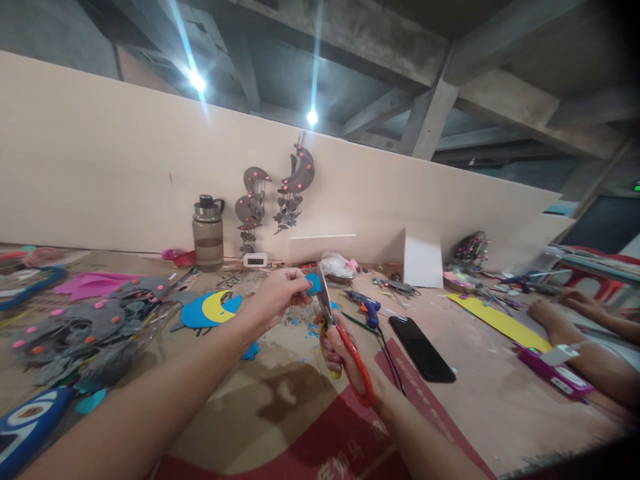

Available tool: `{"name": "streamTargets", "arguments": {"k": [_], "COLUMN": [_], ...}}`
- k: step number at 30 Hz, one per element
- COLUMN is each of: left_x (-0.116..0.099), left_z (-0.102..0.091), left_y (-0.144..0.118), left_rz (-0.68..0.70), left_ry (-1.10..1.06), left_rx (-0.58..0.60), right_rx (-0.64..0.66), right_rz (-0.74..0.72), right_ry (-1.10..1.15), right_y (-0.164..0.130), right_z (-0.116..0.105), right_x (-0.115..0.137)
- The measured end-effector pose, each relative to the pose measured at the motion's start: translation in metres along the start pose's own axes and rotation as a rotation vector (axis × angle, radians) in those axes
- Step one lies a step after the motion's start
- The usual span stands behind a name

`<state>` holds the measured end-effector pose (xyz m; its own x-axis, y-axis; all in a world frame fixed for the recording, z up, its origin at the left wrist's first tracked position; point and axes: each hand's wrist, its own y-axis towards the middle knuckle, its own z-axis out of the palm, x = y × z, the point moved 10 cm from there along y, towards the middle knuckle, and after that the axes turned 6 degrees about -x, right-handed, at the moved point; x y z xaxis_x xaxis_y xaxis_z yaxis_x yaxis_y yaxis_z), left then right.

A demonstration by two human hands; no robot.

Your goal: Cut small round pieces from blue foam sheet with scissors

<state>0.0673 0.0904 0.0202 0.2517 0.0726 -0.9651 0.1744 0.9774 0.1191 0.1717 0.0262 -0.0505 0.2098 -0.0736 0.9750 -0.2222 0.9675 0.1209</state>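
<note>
**Scissors at a blue scrap**

Left hand pinches a small blue foam piece above the table. Right hand grips red-handled scissors, blades up against the piece. Black phone and blue glue gun lie just right.

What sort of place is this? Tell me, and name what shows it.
Probably a craft workshop: the right hand works orange-handled scissors on a blue foam piece held by the left hand, a glue gun lies nearby, and finished mobiles hang on the board.
</note>
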Motion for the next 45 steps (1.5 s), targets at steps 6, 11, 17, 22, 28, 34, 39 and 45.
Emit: {"name": "streamTargets", "arguments": {"k": [6,11,17,22,28,34,39,45], "left_x": [-0.002,-0.005,-0.009,-0.006,-0.004,0.000,0.003,0.005], "left_z": [0.001,0.003,0.003,0.003,0.003,0.007,0.010,0.010], "left_y": [-0.001,-0.005,-0.006,-0.004,-0.003,-0.004,-0.004,-0.004], "left_rz": [0.002,-0.001,0.014,0.020,0.032,0.026,0.033,0.022], "left_ry": [0.009,0.001,0.006,0.010,0.006,-0.004,0.002,0.005], "left_rx": [0.007,0.020,0.008,0.004,0.022,0.060,0.083,0.078], "right_rx": [-0.038,-0.080,-0.106,-0.122,-0.129,-0.129,-0.126,-0.126], "right_rz": [0.016,0.022,0.034,0.026,0.014,0.006,-0.003,-0.002], "right_ry": [-0.036,-0.061,-0.046,-0.052,-0.017,0.003,0.003,0.009], "right_y": [-0.001,-0.004,-0.003,-0.004,-0.004,-0.005,-0.005,-0.004], "right_z": [-0.001,-0.002,-0.003,-0.004,-0.005,-0.004,-0.005,-0.006], "right_x": [0.002,0.004,0.004,0.005,0.004,0.009,0.008,0.006]}}
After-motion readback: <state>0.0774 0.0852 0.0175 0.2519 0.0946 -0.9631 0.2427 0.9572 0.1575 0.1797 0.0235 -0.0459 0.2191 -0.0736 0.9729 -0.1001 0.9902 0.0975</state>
